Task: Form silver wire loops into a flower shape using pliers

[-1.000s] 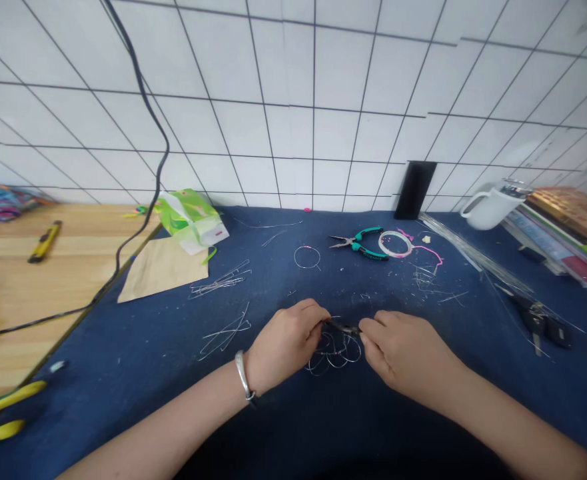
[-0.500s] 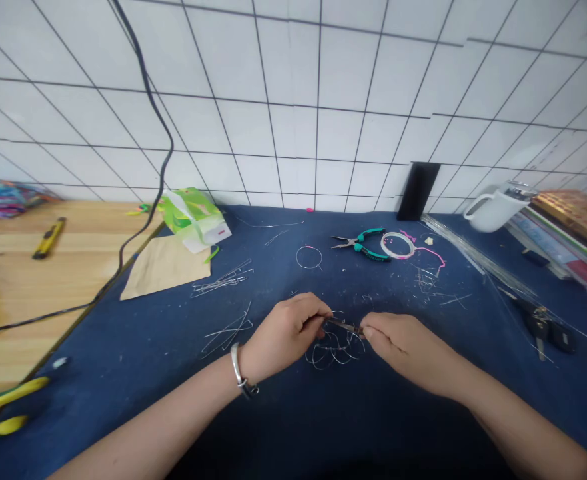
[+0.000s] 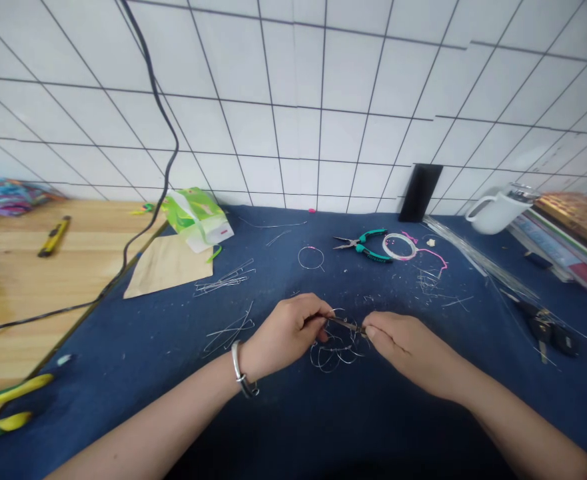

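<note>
A slim dark metal tool (image 3: 346, 324) spans the gap between my two hands. My left hand (image 3: 293, 333), with a silver bangle at the wrist, pinches its left end. My right hand (image 3: 398, 343) is closed round the other end, and its fingers cover most of that part. What kind of tool it is, I cannot make out. Several thin wire loops (image 3: 330, 360) lie tangled on the dark blue cloth (image 3: 283, 427) just under it. Farther back, a single wire ring (image 3: 311, 258) with a pink bit on it lies flat.
Teal-handled long-nose pliers (image 3: 360, 245) lie beside a white beaded ring (image 3: 400, 247). Bent wires (image 3: 226, 279) are at left, with a green packet (image 3: 196, 217) behind. A white mug (image 3: 498, 210), keys (image 3: 543, 333) and straight wires (image 3: 456, 243) are at right. A black cable (image 3: 166, 167) hangs at left.
The whole view has shifted slightly, so things sit a little farther right. Both hands keep their grip on the dark tool, and its tilt has changed very little.
</note>
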A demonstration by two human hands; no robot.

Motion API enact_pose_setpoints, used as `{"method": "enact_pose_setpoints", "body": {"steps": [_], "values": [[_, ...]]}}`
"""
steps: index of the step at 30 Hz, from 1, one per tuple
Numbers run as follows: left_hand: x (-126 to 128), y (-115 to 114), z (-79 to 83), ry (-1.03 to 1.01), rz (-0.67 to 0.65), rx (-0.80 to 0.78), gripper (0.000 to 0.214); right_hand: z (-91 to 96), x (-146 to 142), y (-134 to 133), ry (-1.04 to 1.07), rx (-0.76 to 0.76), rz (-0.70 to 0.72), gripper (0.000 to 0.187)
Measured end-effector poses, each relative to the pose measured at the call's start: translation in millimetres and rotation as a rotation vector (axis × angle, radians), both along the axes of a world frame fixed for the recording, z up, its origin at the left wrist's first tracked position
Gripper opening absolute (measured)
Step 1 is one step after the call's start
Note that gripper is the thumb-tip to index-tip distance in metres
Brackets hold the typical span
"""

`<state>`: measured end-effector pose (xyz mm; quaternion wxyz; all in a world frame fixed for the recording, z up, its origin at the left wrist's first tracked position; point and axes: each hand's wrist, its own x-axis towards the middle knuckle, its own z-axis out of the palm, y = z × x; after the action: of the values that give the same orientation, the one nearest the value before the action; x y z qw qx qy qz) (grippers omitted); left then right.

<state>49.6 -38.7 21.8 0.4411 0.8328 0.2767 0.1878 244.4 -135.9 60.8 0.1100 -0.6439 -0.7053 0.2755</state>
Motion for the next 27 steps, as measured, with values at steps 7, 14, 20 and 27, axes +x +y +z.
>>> {"method": "enact_pose_setpoints", "body": {"steps": [7, 14, 20, 27], "values": [[1.5, -1.2, 0.6, 0.001, -0.001, -0.213, 0.02, 1.7, 0.5, -0.3, 0.005, -0.014, -0.008, 0.028], [3.4, -2.1, 2.5, -0.015, -0.017, -0.302, 0.018, 2.5, 0.5, -3.4, -0.054, -0.017, -0.006, 0.027], [2.3, -2.5, 1.3, -0.012, -0.035, -0.263, 0.019, 3.0, 0.6, -4.8, -0.124, 0.008, 0.002, 0.024], [5.3, -3.7, -2.3, -0.081, 0.074, -0.2, 0.018, 9.5, 3.3, 0.1, -0.041, -0.012, -0.021, 0.026]]}}
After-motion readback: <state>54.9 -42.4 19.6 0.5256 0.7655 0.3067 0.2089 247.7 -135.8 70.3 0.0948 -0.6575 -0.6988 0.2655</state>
